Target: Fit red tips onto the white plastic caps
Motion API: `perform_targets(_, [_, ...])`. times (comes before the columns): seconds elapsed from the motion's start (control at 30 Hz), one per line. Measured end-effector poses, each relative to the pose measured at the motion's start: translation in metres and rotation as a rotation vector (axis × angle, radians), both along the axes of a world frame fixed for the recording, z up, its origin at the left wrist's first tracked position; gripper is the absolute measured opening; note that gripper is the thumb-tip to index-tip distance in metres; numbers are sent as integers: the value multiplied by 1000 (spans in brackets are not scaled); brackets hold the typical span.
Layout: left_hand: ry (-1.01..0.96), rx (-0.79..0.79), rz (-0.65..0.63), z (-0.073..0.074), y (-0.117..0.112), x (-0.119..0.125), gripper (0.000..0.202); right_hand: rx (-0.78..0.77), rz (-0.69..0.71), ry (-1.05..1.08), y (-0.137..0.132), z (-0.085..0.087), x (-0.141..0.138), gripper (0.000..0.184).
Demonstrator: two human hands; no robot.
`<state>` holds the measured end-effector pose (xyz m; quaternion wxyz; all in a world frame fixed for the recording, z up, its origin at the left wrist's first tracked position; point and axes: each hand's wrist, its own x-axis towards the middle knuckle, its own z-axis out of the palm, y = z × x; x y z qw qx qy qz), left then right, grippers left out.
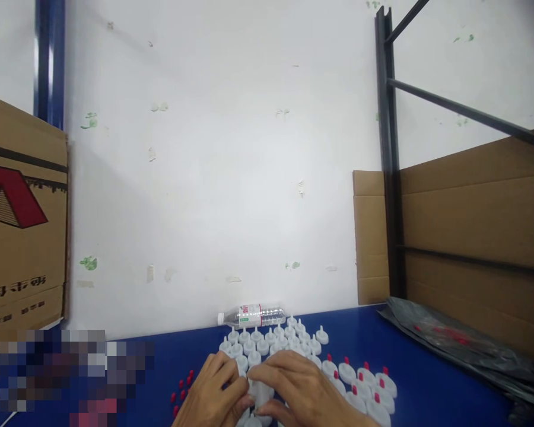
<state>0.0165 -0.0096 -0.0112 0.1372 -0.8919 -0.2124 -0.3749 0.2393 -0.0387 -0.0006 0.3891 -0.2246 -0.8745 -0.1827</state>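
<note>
My left hand is closed at the near edge of a cluster of white spouted caps; whatever lies between its fingertips is hidden. Close beside it, my right hand curls its thumb and fingers around a white cap, partly covered by both hands. Small red tips lie loose to the left of my left hand. On the right stand several white caps with red tips on their spouts.
A clear plastic bottle lies against the wall behind the caps. Cardboard boxes rise at the left. A dark rack post and a grey plastic bag are on the right of the blue tabletop.
</note>
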Motion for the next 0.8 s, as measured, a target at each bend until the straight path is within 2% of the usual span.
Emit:
perform_targets(0.13, [-107, -294, -37, -5, 0, 6, 39, 49, -17, -23, -1, 1, -5, 39])
perform_targets(0.27, [-264, -502, 81, -11, 10, -4, 53, 92, -105, -6, 10, 0, 13, 50])
perform_targets(0.33, [-350, -509, 194, -9, 20, -18, 55, 52, -236, 66, 23, 1, 37, 49])
perform_targets(0.4, [-426, -435, 308, -5, 30, -33, 51, -9, -361, 168, 37, 3, 67, 43])
perform_targets(0.5, [-383, -379, 365, 0, 42, -46, 49, -160, -516, 316, 55, 7, 106, 33])
perform_targets(0.6, [-250, -425, 373, -2, 48, -46, 49, -269, -608, 331, 66, 7, 125, 29])
perform_targets(0.8, [-140, -429, 293, -11, 43, -38, 34, -368, -691, 305, 74, -1, 137, 27])
